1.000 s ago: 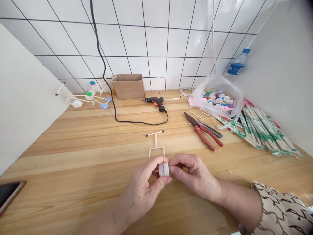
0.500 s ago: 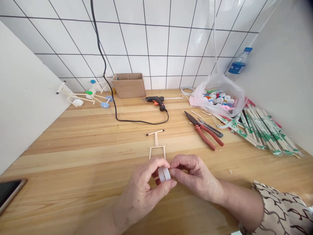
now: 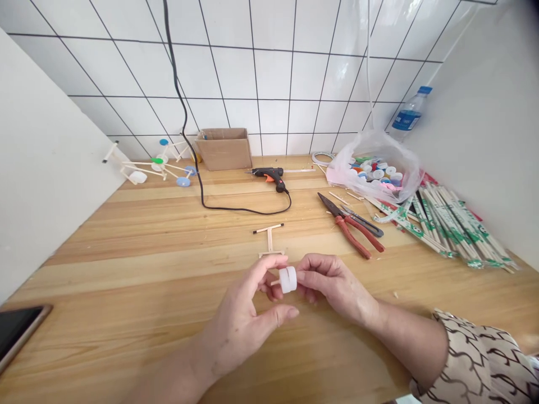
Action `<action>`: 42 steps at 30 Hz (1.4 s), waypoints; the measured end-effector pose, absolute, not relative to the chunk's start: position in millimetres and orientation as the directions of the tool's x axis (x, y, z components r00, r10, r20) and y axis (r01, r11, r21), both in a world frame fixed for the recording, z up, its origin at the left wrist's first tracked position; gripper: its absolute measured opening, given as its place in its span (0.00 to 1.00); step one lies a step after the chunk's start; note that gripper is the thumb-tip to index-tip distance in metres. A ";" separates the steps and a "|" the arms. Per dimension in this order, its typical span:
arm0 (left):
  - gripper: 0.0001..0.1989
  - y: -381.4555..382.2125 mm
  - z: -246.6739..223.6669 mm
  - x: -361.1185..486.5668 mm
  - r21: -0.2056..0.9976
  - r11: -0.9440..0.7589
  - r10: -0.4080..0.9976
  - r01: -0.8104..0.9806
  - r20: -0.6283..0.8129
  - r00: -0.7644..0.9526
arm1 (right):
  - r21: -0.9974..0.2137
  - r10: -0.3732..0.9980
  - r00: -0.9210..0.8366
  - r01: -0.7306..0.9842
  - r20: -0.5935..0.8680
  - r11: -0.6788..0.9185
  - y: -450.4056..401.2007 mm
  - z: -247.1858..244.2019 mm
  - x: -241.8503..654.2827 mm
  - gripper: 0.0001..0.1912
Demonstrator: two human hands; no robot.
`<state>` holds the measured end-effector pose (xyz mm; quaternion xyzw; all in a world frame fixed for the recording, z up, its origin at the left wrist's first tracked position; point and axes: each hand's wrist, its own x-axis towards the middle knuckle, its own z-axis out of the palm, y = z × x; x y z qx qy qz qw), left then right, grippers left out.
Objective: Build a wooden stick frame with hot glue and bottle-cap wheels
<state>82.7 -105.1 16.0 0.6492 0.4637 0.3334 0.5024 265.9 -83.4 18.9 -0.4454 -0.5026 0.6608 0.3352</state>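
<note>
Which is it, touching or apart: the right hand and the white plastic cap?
Touching: the head view shows the right hand with fingertips on the white plastic cap.

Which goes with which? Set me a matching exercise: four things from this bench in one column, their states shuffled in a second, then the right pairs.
Things:
1. hot glue gun
2. red-handled pliers
3. white plastic cap
4. cardboard box

States:
A. held between the left hand and right hand
B. standing against the white tiled wall
C. lying with a black cord trailing from it
D. lying with handles spread apart

Pairs: 1-C, 2-D, 3-A, 4-B
</note>
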 end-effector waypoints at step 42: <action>0.06 -104.7 23.0 84.8 0.996 0.058 0.919 0.064 -0.078 0.386 | -0.773 0.782 -0.483 0.286 0.394 0.566 -91.3 11.7 264.1 0.13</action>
